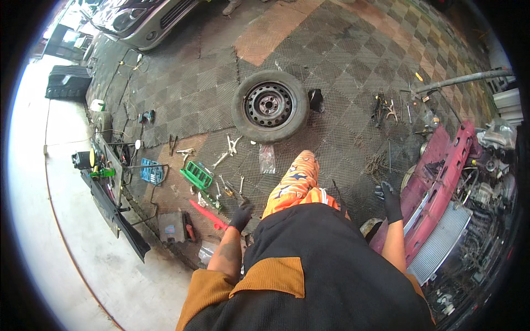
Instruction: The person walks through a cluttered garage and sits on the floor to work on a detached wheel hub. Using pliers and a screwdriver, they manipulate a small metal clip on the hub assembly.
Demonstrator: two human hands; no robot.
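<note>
My left hand (241, 216), in a black glove, hangs low on the left beside a long red strip-shaped piece (208, 214). Its fingers are too small and dark to make out, and I cannot tell whether it touches the pliers-like tool (234, 193) just beyond it. On the right, my right hand (391, 203) wears a matching glove with greyish fingertips. Those fingers look loosely apart, with nothing plainly held, close to the red car front panel (441, 190) and its silver radiator (441, 241). A wheel with a black steel rim (270, 106) lies flat ahead of me.
Wrenches (225, 153), a green tool rack (196, 175) and a blue tool case (152, 171) lie at left. More hand tools (386, 108) are right of the wheel. A parked car (146, 25) stands far left; exposed engine parts (488, 198) fill the right edge.
</note>
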